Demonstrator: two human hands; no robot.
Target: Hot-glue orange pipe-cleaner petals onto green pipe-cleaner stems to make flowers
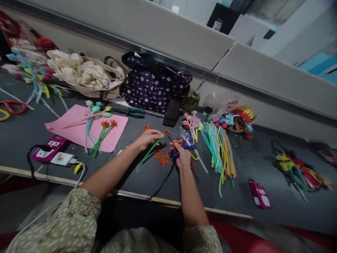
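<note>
My left hand [150,138] pinches a green pipe-cleaner stem [152,150] near its top, where a small red tip [166,132] shows. The stem slants down to the left. My right hand [181,151] is closed around a blue hot glue gun [187,143], whose dark nozzle points at the red tip; whether they touch is too small to tell. Below the hands lie loose orange petal pieces [163,159]. An orange cluster [148,128] sits just behind my left hand. Finished orange flowers on green stems [101,138] rest on a pink sheet [79,121].
A bundle of coloured pipe cleaners [222,151] lies right of my hands. Behind stand a dotted dark bag [155,84], a phone [172,112] and a beige bag [116,79]. A purple power strip [54,146] is at left; a black cord [164,181] crosses the table's front edge.
</note>
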